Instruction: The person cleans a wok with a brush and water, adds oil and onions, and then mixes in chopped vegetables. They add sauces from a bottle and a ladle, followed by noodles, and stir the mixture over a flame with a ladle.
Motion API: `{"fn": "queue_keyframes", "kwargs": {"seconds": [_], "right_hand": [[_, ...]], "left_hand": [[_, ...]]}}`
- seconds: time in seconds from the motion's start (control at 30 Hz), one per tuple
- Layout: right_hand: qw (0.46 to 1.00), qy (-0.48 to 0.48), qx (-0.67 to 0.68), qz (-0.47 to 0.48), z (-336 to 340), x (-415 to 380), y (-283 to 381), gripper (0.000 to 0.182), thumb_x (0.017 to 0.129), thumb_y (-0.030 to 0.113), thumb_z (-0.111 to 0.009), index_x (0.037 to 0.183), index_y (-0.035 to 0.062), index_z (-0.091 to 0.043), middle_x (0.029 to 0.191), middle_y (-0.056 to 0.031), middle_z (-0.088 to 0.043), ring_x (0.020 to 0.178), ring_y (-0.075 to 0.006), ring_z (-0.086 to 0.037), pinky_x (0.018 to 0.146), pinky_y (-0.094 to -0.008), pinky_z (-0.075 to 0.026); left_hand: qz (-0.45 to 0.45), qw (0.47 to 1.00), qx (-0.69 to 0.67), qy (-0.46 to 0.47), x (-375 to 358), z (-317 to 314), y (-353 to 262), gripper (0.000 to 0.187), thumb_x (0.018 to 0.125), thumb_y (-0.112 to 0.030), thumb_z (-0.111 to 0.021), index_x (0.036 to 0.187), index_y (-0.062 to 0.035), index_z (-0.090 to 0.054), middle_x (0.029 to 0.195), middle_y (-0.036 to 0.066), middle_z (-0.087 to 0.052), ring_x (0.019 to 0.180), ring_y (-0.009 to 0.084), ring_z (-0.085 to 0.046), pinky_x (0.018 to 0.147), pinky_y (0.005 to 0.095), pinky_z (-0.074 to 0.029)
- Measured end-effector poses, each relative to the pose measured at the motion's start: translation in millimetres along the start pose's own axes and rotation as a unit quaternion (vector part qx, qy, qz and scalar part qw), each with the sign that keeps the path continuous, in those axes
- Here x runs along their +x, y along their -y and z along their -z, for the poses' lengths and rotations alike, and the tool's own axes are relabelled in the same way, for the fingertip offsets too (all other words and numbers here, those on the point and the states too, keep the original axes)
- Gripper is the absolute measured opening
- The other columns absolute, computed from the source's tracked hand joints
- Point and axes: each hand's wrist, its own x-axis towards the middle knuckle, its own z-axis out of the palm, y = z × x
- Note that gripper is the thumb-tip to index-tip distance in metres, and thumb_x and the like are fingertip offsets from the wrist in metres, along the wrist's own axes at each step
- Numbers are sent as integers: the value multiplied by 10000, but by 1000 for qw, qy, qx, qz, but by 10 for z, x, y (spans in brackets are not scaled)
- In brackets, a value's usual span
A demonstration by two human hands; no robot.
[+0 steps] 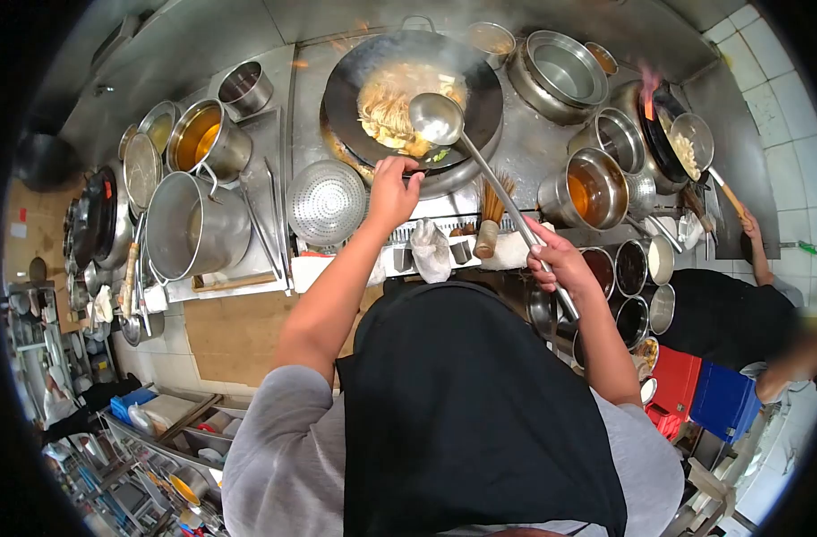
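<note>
My right hand (560, 259) is closed round the long handle of a metal ladle (437, 119). The ladle's bowl hangs over the large black wok (346, 98), above steaming noodles (392, 106) mixed with yellow and green bits. My left hand (396, 192) is at the wok's near rim, its fingers bent together and the thumb a little apart. Whether those fingers grip the rim or hold something small is hidden. Left of the wok lies a round perforated strainer (327, 202). Between my forearms are a bundled white cloth (431, 251) and a bamboo brush (489, 228).
Metal pots, including a tall one (198, 224) and one of orange liquid (596, 192), flank the wok. Several seasoning containers (630, 268) stand by my right arm. At far right a co-worker's hand (748, 224) holds a ladle over a flaming wok (663, 134).
</note>
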Motion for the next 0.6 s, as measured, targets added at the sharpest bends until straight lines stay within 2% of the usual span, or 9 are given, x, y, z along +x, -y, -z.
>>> {"fn": "queue_keyframes", "kwargs": {"seconds": [0.1,0.17,0.3,0.37,0.43,0.47,0.53,0.57,0.6], "right_hand": [[1000,14,-9,-7,-96,62,49,681,1089,78,-545,1714,276,-360,781,-3,-537,515,-63,-404,443,-239,-371],[999,42,3,-8,-67,178,56,650,1104,94,-525,1714,237,-352,787,-9,-535,510,-59,-396,437,-228,-366],[974,139,172,-41,-63,468,-31,583,1139,129,-476,1702,196,-337,861,-29,-525,517,-49,-405,428,-216,-383],[880,247,397,-87,-115,597,-51,484,1158,154,-457,1638,159,-397,891,-28,-494,531,-34,-428,432,-216,-405],[855,262,438,-97,-217,651,-48,401,1171,181,-440,1569,128,-438,898,-25,-469,542,-23,-441,441,-211,-420],[831,277,470,-103,-276,665,-28,385,1172,181,-438,1553,125,-449,900,-27,-471,544,-23,-443,441,-209,-419],[795,315,509,-101,-312,753,-18,408,1163,173,-466,1568,124,-451,919,-39,-500,546,-37,-449,447,-217,-418],[796,313,509,-101,-303,790,27,408,1163,173,-466,1568,124,-451,919,-39,-500,546,-37,-449,447,-217,-418],[882,251,397,-45,-302,816,90,458,1161,170,-468,1616,147,-417,901,-43,-502,533,-47,-430,445,-234,-410]], "left_hand": [[-30,999,26,-6,-103,87,-76,179,888,-56,-778,1050,-10,-716,1098,169,-712,1029,380,-669,952,450,-531],[7,999,-21,-31,-192,87,-112,183,903,-55,-765,1071,-2,-715,1162,188,-713,1114,391,-670,1010,448,-529],[23,996,-52,-66,-352,180,-198,197,913,-55,-756,1096,1,-712,1207,200,-704,1131,397,-678,1038,444,-522],[26,996,-35,-76,-466,262,-245,199,927,-45,-749,1117,0,-709,1197,180,-698,1107,355,-690,1013,420,-538],[92,989,-87,-73,-605,346,-275,198,921,-18,-738,1115,2,-702,1163,183,-687,1082,362,-682,970,413,-555],[95,988,-87,-83,-675,381,-272,196,930,-6,-730,1123,6,-702,1127,164,-685,1016,301,-697,913,376,-569],[140,983,-96,-72,-778,492,-311,193,936,-8,-730,1126,8,-701,1114,158,-685,980,282,-701,889,366,-572],[184,976,-103,-60,-813,533,-317,190,942,-11,-730,1128,10,-701,1100,152,-686,945,262,-706,865,357,-574],[168,978,-107,-67,-839,545,-287,189,947,-14,-732,1132,13,-702,1067,146,-685,896,249,-712,833,351,-576]]}}
